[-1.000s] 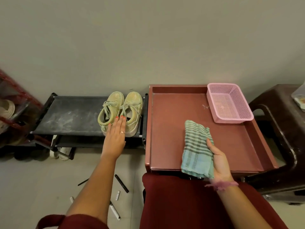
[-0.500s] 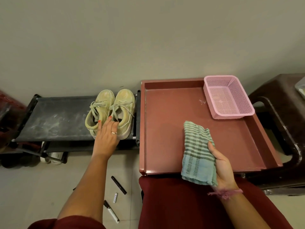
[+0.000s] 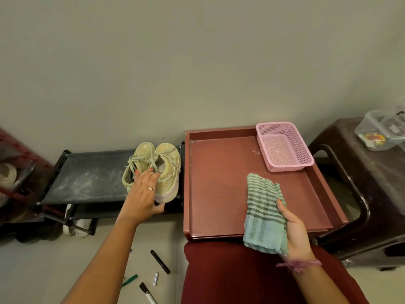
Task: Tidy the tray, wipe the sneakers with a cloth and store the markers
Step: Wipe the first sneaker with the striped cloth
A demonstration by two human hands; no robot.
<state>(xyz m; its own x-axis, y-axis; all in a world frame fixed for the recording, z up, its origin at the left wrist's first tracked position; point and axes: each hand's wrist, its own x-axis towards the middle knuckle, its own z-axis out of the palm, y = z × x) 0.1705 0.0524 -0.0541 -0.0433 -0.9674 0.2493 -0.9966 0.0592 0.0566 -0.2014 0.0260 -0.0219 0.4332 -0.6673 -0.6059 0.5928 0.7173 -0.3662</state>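
Note:
A pair of pale green sneakers (image 3: 162, 159) stands on a black shoe rack (image 3: 87, 178), heels toward me. My left hand (image 3: 144, 194) lies over their heels, fingers reaching into the openings and thumb under the right sneaker's heel. My right hand (image 3: 293, 229) grips a folded green striped cloth (image 3: 263, 207) over the near right part of a reddish-brown tray (image 3: 219, 183). A pink mesh basket (image 3: 282, 145) sits in the tray's far right corner. Several markers (image 3: 160, 262) lie on the floor near my left forearm.
A dark brown stool (image 3: 372, 185) stands right of the tray, with a clear plastic box (image 3: 381, 132) on top. More shoes (image 3: 79, 224) sit under the rack. A red rack (image 3: 13, 150) holding a pale shoe is at the far left. The wall is close behind everything.
My left hand has gone from hovering flat over the sneakers' heels to closing round them. My right hand and the cloth have stayed in place on the tray.

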